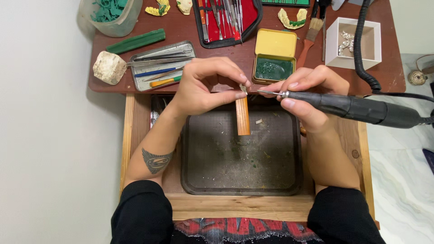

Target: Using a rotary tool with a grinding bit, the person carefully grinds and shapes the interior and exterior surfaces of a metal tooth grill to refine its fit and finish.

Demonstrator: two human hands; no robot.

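The left hand (205,88) pinches a small pale piece (243,87) in its grip, thumb and fingertips closed on it, just above an orange wooden peg (242,116). The right hand (307,95) grasps a dark rotary handpiece (352,108) pen-style, its thin bur nearly touching the piece. Below both grips lies a dark tray (203,180); beyond them, an open yellow tin (275,43) on the surface.
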